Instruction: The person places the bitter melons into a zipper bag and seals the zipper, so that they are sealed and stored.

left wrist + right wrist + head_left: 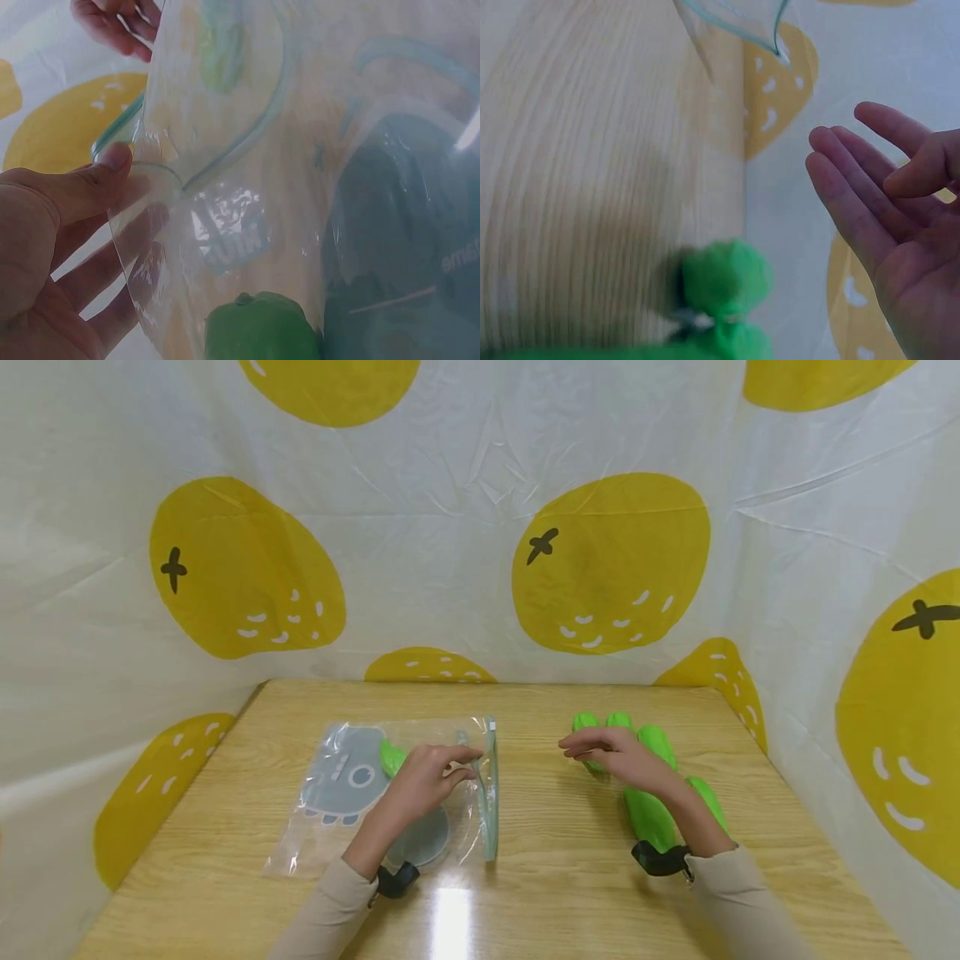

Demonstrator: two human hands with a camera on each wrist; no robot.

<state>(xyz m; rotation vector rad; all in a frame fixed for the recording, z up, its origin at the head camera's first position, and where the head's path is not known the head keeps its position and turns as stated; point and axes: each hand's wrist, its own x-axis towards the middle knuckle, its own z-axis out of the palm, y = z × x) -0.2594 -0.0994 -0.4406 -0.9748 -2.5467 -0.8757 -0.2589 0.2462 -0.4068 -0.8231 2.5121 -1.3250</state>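
A clear zip bag (468, 827) with a grey-blue cartoon print lies on the table, its green-edged mouth facing right. My left hand (427, 781) pinches the film at that mouth; in the left wrist view the thumb presses on the edge and the other fingers show through the plastic. Inside the bag is a green bell pepper (262, 330). My right hand (626, 760) hovers over several bright green pieces, fingers extended and holding nothing. Among these are a rounded green piece (727, 277), blurred up close, and a large long one (650, 818) partly beneath the forearm.
The wooden table (540, 877) bears everything. Behind it and at both sides hangs a white sheet (427, 585) printed with yellow fruit. Two small green pieces (585, 721) lie at the back of the right group, and another (707, 800) lies right of the wrist.
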